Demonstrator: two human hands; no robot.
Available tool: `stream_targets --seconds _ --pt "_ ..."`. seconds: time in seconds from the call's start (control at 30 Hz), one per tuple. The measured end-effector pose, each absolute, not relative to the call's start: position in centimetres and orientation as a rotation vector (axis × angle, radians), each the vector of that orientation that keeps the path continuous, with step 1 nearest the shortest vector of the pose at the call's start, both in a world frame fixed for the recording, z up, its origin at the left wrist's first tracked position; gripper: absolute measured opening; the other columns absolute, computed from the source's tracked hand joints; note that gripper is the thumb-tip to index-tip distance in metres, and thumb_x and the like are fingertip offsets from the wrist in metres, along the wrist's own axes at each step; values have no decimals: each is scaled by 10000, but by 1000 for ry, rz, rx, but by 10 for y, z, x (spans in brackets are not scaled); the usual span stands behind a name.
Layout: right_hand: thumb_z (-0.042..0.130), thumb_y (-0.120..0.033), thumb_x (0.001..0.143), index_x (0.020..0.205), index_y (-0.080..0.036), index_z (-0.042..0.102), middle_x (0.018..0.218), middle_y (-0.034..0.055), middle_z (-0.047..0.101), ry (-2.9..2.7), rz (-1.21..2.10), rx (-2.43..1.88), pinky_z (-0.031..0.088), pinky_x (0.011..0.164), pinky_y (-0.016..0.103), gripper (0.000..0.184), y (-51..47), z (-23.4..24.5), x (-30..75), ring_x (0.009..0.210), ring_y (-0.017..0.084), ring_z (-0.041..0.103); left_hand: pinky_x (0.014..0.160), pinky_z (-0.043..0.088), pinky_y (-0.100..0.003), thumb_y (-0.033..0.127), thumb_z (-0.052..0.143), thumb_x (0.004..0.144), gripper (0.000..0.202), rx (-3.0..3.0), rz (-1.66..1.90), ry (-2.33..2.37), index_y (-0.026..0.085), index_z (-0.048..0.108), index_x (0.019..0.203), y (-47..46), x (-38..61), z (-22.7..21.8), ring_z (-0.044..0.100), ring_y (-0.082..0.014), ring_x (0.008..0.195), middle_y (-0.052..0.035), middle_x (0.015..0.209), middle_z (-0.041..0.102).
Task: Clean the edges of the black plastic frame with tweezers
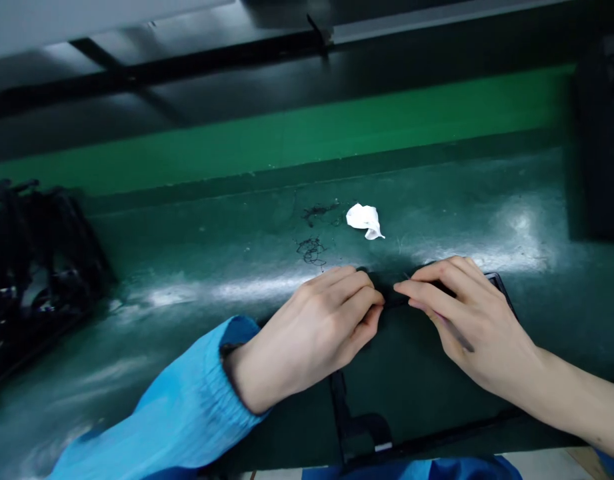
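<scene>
A thin black plastic frame [359,427] lies flat on the dark green bench in front of me, its far edge under both hands. My left hand [311,333], in a blue sleeve, pinches that far edge with thumb and fingers closed. My right hand [467,313] rests on the same edge just to the right, fingers pressed together on it, with a thin dark tool-like sliver under the palm. The fingertips of both hands nearly meet.
A crumpled white wipe [365,220] lies beyond the hands, next to dark scribble-like debris [311,250]. A stack of black parts [31,267] fills the left side. A green strip [287,140] runs along the back. A dark object [601,133] stands far right.
</scene>
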State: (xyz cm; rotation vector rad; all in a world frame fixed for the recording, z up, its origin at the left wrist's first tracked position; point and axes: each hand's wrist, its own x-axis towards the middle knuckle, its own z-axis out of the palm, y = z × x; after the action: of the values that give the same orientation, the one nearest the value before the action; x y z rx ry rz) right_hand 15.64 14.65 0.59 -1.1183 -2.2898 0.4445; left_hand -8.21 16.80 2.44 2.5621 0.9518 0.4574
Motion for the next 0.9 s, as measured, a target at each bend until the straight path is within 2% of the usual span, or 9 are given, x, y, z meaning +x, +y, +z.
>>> stream_targets --seconds 0.17,0.3,0.63,0.77,0.9 --pt "571 -52 1011 1122 -99 730 1030 141 668 -2400 420 -1122 518 768 403 199 146 7 158 938 266 593 658 501 -379 122 576 1029 183 2773 367 998 123 697 892 164 -75 33 594 -217 729 -49 814 662" --pt "560 19 973 1046 -91 738 955 122 651 -2384 437 -1085 500 738 380 221 146 4 157 873 243 566 597 416 -379 37 589 972 224 3060 309 963 144 651 785 158 -66 38 507 -219 650 -39 723 591" --pt "548 63 935 1023 -87 731 945 116 625 -2330 542 -1068 481 743 368 253 149 0 156 856 229 514 594 386 -376 17 585 944 175 3241 309 951 131 655 831 156 -62 32 458 -227 643 -34 708 528" --pt "547 75 922 1007 -94 722 945 110 621 -2321 546 -1064 472 742 361 258 149 -2 157 855 222 502 596 413 -376 19 573 951 197 3183 298 984 148 619 810 158 -64 28 478 -225 649 -42 733 552" --pt "517 78 926 1008 -114 703 958 104 617 -2315 558 -1062 470 762 365 280 149 -3 157 869 219 498 637 480 -354 82 549 1016 178 2971 340 979 133 617 859 163 -70 23 567 -207 696 -53 792 610"
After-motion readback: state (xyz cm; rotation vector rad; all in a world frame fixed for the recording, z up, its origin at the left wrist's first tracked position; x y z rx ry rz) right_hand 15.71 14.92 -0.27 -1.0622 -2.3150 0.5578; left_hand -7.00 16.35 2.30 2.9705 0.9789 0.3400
